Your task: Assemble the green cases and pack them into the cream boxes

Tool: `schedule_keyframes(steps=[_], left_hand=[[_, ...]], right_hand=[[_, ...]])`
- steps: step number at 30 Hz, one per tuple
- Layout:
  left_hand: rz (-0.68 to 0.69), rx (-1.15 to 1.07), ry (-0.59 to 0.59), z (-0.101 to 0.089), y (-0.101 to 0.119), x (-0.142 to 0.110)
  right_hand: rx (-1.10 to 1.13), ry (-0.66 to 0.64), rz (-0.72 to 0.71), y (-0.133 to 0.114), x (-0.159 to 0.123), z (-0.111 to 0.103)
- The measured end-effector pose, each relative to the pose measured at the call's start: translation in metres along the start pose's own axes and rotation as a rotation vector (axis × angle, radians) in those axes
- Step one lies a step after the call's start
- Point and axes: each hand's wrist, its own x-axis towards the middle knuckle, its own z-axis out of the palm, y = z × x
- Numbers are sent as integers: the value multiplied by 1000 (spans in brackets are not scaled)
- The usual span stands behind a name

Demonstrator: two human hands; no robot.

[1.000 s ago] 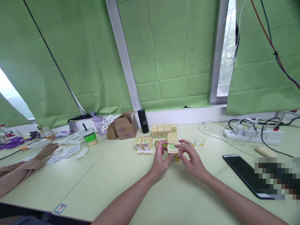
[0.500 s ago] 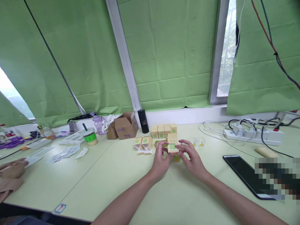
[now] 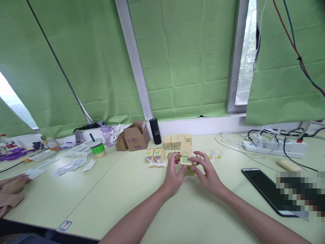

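Note:
Both my hands hold a small tan carton [image 3: 185, 153] with a green square on its front, just above the pale green table [image 3: 106, 189]. My left hand [image 3: 173, 173] grips its left side and my right hand [image 3: 206, 171] pinches its right side. A small yellowish item [image 3: 191, 172] lies under my hands, partly hidden. Behind the held carton a row of several closed tan cartons [image 3: 177, 141] stands upright. To their left two open cartons [image 3: 155, 157] with white flaps rest on the table.
A black cylinder [image 3: 155, 131] and brown cardboard boxes [image 3: 133, 138] stand at the back. Small clear cups [image 3: 213, 154] lie right of my hands. A dark phone [image 3: 266, 189], a power strip [image 3: 274, 145] with cables sit right. Another person's hand [image 3: 11, 189] rests at far left by white packets [image 3: 71, 165].
I have tilted the carton slightly lower and farther from me. The other person's hand at left has pulled back toward the table's near edge.

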Motion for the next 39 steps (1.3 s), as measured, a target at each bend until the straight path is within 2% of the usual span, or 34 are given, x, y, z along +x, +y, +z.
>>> schedule_keyframes(steps=[4,13,22,28,31,35,39], left_hand=[[61,65,31,-2,0,0],[58,196,60,-2,-2,-1],[-25,176,152,-5,-9,4],[-106,138,185,-5,-19,8],[-141,122,195,-5,-27,10],[-185,79,231,-9,-38,14],[-278,14,259,-13,-46,17]], right_hand=[[-24,-24,-14,0,-1,2],[-26,-141,-19,5,-5,3],[-139,-235,-137,-6,-6,2],[-147,-296,-121,-5,-7,1],[-161,-273,-114,-3,-7,1],[-257,-164,-95,7,-4,1],[-386,-158,20,20,-5,0]])
